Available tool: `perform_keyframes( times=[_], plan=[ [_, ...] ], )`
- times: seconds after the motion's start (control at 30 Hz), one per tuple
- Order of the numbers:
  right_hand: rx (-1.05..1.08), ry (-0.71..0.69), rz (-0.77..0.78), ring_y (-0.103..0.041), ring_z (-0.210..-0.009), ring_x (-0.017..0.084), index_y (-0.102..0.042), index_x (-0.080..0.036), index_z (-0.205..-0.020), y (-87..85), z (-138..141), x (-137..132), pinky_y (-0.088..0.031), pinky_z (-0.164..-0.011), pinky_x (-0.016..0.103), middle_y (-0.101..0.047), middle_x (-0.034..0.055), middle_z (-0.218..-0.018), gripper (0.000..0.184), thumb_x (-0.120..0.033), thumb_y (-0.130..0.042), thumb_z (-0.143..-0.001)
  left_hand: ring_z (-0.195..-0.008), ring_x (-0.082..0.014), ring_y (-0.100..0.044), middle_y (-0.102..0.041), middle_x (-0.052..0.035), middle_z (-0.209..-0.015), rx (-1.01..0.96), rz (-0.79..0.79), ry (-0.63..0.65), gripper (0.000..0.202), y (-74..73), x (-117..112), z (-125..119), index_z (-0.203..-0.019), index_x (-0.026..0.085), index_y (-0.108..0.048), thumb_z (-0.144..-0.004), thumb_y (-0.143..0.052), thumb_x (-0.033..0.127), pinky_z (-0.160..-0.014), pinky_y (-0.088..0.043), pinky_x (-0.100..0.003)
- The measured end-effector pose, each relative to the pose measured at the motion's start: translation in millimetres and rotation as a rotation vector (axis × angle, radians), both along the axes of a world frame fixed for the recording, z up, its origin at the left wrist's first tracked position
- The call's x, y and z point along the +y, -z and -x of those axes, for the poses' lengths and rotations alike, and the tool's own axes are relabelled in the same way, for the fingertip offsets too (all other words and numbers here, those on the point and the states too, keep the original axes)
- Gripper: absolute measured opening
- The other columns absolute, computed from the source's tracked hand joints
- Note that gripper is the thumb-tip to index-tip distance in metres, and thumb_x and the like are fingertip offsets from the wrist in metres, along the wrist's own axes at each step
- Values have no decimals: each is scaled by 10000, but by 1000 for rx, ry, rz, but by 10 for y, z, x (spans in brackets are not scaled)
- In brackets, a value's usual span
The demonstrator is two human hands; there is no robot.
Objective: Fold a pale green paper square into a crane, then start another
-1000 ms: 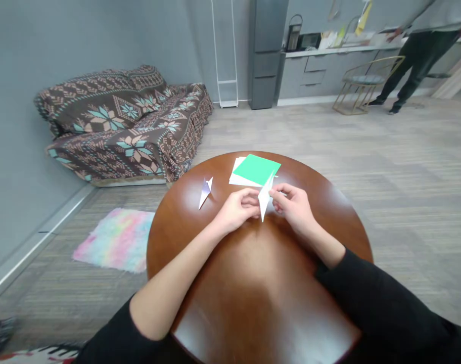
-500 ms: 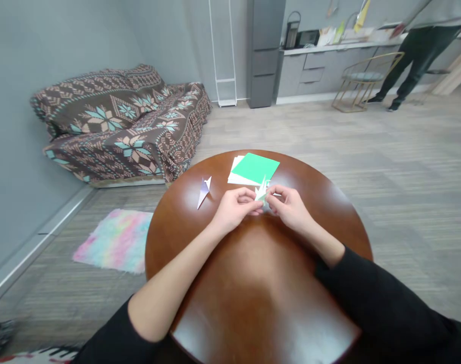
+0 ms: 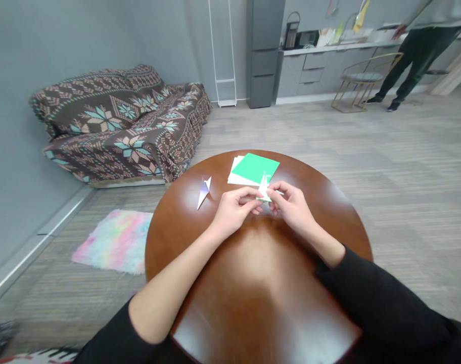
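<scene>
Between my two hands is a small pale green and white folded paper figure (image 3: 264,190), pointed at the top like an origami crane. My left hand (image 3: 235,208) pinches its left side between thumb and fingers. From the other side, my right hand (image 3: 289,203) grips it, with fingertips partly hiding the folds. Just behind the figure lies a stack of paper, a green sheet (image 3: 258,167) over white sheets (image 3: 235,178). To the left of my left hand, a purple and white folded paper piece (image 3: 203,193) rests on the table.
The round brown wooden table (image 3: 253,288) reflects light. Beyond it stand a sofa (image 3: 139,121) under a patterned cover, a fluffy pastel rug (image 3: 114,240), a grey fridge (image 3: 261,65) and a gold-framed chair (image 3: 363,78). A person (image 3: 420,60) stands by the kitchen counter (image 3: 310,50).
The paper figure has tilted slightly and shifted a little right between my fingers. My right hand has turned and its fingers have regripped lower. The other papers have stayed put.
</scene>
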State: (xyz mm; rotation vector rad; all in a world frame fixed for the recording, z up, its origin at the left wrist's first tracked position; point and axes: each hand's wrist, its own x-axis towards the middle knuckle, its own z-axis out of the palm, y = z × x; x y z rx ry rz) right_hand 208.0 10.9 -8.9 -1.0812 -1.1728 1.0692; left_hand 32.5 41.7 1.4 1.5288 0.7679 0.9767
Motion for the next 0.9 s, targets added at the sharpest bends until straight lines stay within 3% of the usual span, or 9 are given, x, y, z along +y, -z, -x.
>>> perform_keyframes(
  times=[0.13,0.3,0.53,0.7,0.9],
  plan=[
    [-58,-2,-170,-582,-529,102,-595,-216,-1000,-29,7,-57,-476,-491,254,-674,-6,-843,266,-424,-713,-884,-730,-207,-760,-783,-73,-854,-103,71,-83,262,-26,-14,-15,-916,141,-760,-751,-841,328,-711,-628,-330],
    [-154,-45,-181,-615,-579,133,-648,-199,-894,-33,17,-86,-499,-535,269,-659,-2,-718,242,-430,-722,-888,-756,-225,-766,-789,-74,-823,-136,103,-87,282,-53,-20,-23,-845,133,-772,-689,-891,335,-782,-641,-377],
    [-76,-4,-203,-598,-581,107,-632,-191,-801,-45,60,-101,-481,-499,250,-663,21,-840,261,-412,-758,-858,-738,-215,-766,-791,-81,-828,-179,192,-94,312,-12,-20,-42,-843,120,-772,-672,-907,343,-778,-644,-371],
    [-57,16,-175,-585,-561,97,-627,-184,-760,-50,78,-106,-474,-476,244,-673,32,-854,301,-433,-781,-828,-708,-206,-757,-772,-69,-779,-162,193,-94,338,14,-32,-51,-827,128,-733,-683,-900,385,-727,-639,-351],
    [57,43,-109,-561,-495,88,-539,-216,-855,-49,86,-79,-434,-416,217,-634,-32,-750,386,-404,-853,-734,-625,-158,-718,-717,-12,-717,-173,196,-33,370,-1,-43,-62,-874,155,-644,-712,-880,389,-598,-596,-265]
  ],
)
